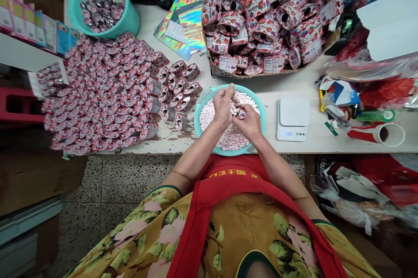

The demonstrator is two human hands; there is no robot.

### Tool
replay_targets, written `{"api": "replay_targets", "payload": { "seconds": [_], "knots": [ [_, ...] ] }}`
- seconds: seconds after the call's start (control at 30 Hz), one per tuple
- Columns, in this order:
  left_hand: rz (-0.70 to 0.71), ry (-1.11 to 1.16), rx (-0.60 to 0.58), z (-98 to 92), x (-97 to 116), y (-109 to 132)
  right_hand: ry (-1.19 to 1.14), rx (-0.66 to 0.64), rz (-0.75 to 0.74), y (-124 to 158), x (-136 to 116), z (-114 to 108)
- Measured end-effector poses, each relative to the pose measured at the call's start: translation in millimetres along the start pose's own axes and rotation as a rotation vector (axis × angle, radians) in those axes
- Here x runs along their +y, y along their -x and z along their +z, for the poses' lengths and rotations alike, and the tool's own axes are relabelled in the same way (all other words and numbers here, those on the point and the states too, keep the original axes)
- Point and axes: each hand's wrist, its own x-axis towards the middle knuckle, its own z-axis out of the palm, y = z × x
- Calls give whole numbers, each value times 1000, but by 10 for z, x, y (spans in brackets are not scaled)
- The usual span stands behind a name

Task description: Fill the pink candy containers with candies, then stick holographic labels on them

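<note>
head view: two bare hands working together over a basin (197,119) at the near edge of the table (313,143).
right hand (251,122): fingers closed round a small printed container (241,114), mouth tilted up toward the other hand.
left hand (224,104): fingers bent and bunched just beside that mouth; a few pale pieces show at their underside. cannot tell whether they are gripped or only lie against the skin.
container in hand: held above the basin, inside its rim, off the table.
pale pieces (228,140): loose, spread across the basin floor.
open containers (179,88): loose group left of the basin, dark holes upward, some near the rim.
pink-topped containers (101,95): dense block farther left, reaching the table's near edge.
bucket (135,23): behind that block, heaped with pink-and-silver parts (102,8).
cardboard box (330,43): beyond the basin, piled with more printed containers.
scale (293,120): right of the basin, bare plate, display lit.
risk, spill: mouth looks narrow; pieces pushed off-centre could bounce back into the basin.
risk, grip: squeezing too hard might dent the thin-looking wall.
risk, edge: a forearm knock could tip containers at the block's front.
</note>
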Motion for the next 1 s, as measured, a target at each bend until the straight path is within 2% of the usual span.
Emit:
{"api": "replay_targets", "payload": {
  "seconds": [0.3,0.73,0.83,0.9,0.93,1.0],
  "knots": [
    [-25,47,-82,52,64,69,-36,14,8,19,-6,-20],
    [7,-81,-196,126,189,250,-218,60,-5,35,-22,-41],
    [173,-144,-72,-5,216,77,-366,-4,-24,107,28,-127],
    [315,-269,20,-162,121,-142,-440,-55,-20,193,82,-237],
    [366,-387,24,-246,30,-253,-454,-59,-12,241,112,-300],
    [399,-734,-108,-388,-212,-416,-457,-44,6,326,168,-422]
  ]
}}
